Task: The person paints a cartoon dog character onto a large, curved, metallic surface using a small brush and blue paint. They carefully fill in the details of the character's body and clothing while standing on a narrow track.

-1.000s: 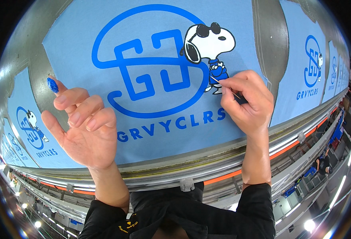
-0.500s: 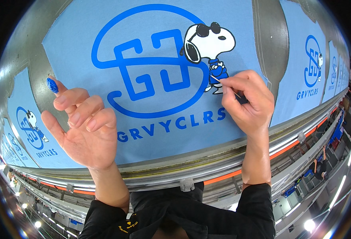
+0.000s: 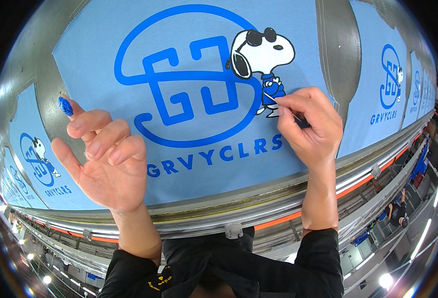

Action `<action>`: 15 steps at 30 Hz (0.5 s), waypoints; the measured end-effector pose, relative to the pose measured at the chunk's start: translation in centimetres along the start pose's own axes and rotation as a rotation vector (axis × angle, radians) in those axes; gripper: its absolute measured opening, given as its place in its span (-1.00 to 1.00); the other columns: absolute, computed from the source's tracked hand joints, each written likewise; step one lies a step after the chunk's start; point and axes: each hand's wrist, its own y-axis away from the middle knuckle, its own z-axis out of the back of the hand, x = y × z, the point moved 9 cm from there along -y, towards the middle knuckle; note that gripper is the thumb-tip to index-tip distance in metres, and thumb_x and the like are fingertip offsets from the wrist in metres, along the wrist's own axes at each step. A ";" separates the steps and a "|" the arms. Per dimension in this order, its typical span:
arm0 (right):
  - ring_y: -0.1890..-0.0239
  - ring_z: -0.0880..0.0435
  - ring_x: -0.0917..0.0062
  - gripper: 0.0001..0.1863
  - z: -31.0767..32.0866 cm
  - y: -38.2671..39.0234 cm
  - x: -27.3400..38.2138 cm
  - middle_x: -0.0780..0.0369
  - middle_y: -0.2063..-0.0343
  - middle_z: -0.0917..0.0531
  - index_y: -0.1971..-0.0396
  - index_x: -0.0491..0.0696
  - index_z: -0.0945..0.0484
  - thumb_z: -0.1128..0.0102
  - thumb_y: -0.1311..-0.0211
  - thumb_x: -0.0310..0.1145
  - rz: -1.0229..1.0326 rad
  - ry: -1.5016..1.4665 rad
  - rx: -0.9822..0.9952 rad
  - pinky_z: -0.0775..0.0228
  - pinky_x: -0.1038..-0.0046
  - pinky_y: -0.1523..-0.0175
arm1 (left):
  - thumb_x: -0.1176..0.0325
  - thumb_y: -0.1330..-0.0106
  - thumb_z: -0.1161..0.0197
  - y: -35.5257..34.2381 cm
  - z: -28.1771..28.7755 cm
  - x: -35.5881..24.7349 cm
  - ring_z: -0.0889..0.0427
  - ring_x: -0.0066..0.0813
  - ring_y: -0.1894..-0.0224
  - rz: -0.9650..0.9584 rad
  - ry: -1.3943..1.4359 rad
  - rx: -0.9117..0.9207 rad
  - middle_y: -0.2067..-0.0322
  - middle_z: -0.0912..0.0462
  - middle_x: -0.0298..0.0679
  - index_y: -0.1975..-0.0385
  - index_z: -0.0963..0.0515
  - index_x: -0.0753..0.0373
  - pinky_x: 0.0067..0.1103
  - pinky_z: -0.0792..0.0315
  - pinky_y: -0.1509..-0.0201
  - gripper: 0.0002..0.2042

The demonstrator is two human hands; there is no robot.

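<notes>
A light blue fabric panel [image 3: 99, 54] lies flat before me, printed with a darker blue looping emblem and a row of letters. On its right side is a printed cartoon dog [image 3: 268, 54] in sunglasses and blue clothing. Between thumb and fingers, my right hand [image 3: 311, 124] pinches a thin pale stick [image 3: 269, 97], like a toothpick. Its tip is at the dog's blue clothing; whether it touches the fabric I cannot tell. My left hand [image 3: 104, 159] is raised palm up over the panel's left edge, fingers apart and slightly curled. Wet-looking blue paint [image 3: 65, 106] coats one of its fingertips.
More printed blue panels lie along the grey table [image 3: 342, 44], one to the right [image 3: 370, 94] and one to the left [image 3: 25, 111]. Metal rails with an orange strip [image 3: 278, 220] run along the near edge. Another person [image 3: 397, 213] is in the distance at right.
Both my hands stay almost where they were. The stick's tip has shifted very slightly over the dog's clothing. The distant person at right has changed position.
</notes>
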 end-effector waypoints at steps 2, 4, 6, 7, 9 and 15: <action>0.49 -0.57 0.62 -0.79 0.1 -0.1 -0.1 0.27 0.50 -0.63 0.36 -0.15 -0.71 -0.35 0.06 -0.69 -0.034 -0.023 -0.029 -0.36 0.60 0.42 | -0.14 -0.53 0.17 0.0 0.0 0.0 -0.38 -0.50 0.08 0.004 -0.003 0.003 -0.05 -0.47 -0.41 -0.43 -0.24 0.09 -0.48 -0.24 -0.01 -0.40; 0.48 -0.61 0.56 -0.79 0.2 -0.1 -0.2 0.28 0.51 -0.63 0.37 -0.12 -0.72 -0.37 0.08 -0.66 -0.045 -0.023 -0.040 -0.40 0.56 0.41 | -0.14 -0.53 0.17 0.0 0.0 0.1 -0.38 -0.50 0.08 0.004 -0.002 0.004 -0.05 -0.47 -0.41 -0.43 -0.23 0.09 -0.48 -0.24 -0.01 -0.40; 0.48 -0.61 0.57 -0.79 0.2 -0.2 -0.1 0.27 0.51 -0.63 0.37 -0.12 -0.72 -0.37 0.07 -0.66 -0.032 -0.003 -0.035 -0.41 0.56 0.41 | -0.14 -0.53 0.17 0.0 0.0 0.1 -0.38 -0.50 0.08 0.005 -0.001 0.005 -0.05 -0.47 -0.41 -0.43 -0.23 0.08 -0.48 -0.24 -0.02 -0.39; 0.48 -0.61 0.57 -0.79 0.2 -0.2 -0.1 0.27 0.51 -0.63 0.37 -0.12 -0.72 -0.37 0.07 -0.66 -0.032 0.005 -0.033 -0.41 0.57 0.41 | -0.14 -0.53 0.17 0.0 0.0 0.0 -0.38 -0.50 0.08 0.005 0.000 0.005 -0.05 -0.47 -0.41 -0.43 -0.23 0.08 -0.48 -0.24 -0.02 -0.39; 0.47 -0.61 0.57 -0.80 0.1 -0.2 0.0 0.27 0.51 -0.64 0.37 -0.12 -0.72 -0.37 0.07 -0.66 -0.031 0.021 -0.029 -0.41 0.57 0.41 | -0.15 -0.53 0.17 0.0 0.0 0.0 -0.38 -0.50 0.08 0.006 -0.001 0.006 -0.05 -0.47 -0.41 -0.44 -0.23 0.08 -0.48 -0.23 -0.02 -0.39; 0.48 -0.61 0.57 -0.81 0.2 -0.1 -0.2 0.27 0.51 -0.63 0.39 -0.13 -0.71 -0.37 0.07 -0.66 -0.040 -0.016 -0.040 -0.40 0.56 0.41 | -0.16 -0.52 0.18 0.0 0.0 0.1 -0.38 -0.50 0.08 0.009 0.001 0.007 -0.05 -0.47 -0.41 -0.44 -0.22 0.08 -0.48 -0.23 -0.02 -0.38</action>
